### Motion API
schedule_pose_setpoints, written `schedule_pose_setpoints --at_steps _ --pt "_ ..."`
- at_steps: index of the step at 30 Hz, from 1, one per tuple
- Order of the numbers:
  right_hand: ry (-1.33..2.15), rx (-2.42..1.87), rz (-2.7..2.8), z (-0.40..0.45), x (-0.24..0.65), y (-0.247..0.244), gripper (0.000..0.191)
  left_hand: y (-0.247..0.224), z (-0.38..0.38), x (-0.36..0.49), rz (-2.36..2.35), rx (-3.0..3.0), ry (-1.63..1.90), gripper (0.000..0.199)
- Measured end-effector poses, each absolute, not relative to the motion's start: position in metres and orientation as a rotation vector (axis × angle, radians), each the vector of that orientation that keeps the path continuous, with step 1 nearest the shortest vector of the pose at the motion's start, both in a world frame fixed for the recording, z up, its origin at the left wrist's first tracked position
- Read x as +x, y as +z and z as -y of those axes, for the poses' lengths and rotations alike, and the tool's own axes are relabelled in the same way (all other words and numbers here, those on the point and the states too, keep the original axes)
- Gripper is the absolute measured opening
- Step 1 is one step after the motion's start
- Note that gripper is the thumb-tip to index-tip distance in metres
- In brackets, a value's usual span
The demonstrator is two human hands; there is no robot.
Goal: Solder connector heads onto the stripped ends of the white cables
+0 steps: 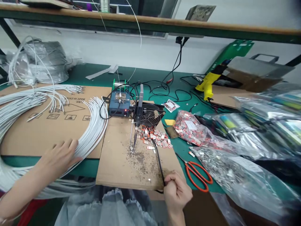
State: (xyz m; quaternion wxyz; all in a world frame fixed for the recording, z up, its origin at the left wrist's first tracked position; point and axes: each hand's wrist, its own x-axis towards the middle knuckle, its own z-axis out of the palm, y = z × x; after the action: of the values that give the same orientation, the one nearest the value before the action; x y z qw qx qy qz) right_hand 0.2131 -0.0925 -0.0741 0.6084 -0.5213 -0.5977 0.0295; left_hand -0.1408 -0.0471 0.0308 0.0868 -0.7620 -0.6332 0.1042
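My left hand (60, 155) lies with stretched fingers at the edge of a bundle of white cables (94, 121) on the left cardboard. Curled into a fist, my right hand (176, 192) is at the front right edge of the middle cardboard (115, 169). A black cord (159, 158) runs down beside its knuckles; whatever the fist may hold is hidden. Between the hands, a soldering iron (137, 116) stands tip down in a holder in front of a blue soldering station (119, 105). Small orange and white parts (160, 138) lie in a pile beside the iron tip.
Orange-handled scissors (197, 175) lie right of the cardboard. Plastic bags of small metal parts (225, 169) and orange parts (188, 127) crowd the right side. A black fan (151, 116) stands behind the pile. A yellow heat gun (209, 83) sits farther back, beneath a shelf (150, 23).
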Motion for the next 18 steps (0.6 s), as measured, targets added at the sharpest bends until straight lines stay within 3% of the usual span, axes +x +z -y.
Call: schedule_pose_setpoints --at_steps 7,13,15,18 --pt "-0.019 -1.154 1.447 0.096 0.217 -0.083 0.026 0.031 0.049 -0.139 2.025 -2.219 0.368 0.034" --pt "-0.062 -1.149 1.457 0.095 0.215 -0.08 0.026 0.033 0.049 -0.147 2.369 -2.204 0.046 0.031" --pt "-0.064 -1.144 1.472 0.095 0.214 -0.079 0.026 0.033 0.046 -0.151 2.484 -2.171 -0.153 0.029" --pt "-0.059 -1.138 1.491 0.096 0.215 -0.078 0.027 0.037 0.044 -0.155 2.74 -2.048 -0.747 0.021"
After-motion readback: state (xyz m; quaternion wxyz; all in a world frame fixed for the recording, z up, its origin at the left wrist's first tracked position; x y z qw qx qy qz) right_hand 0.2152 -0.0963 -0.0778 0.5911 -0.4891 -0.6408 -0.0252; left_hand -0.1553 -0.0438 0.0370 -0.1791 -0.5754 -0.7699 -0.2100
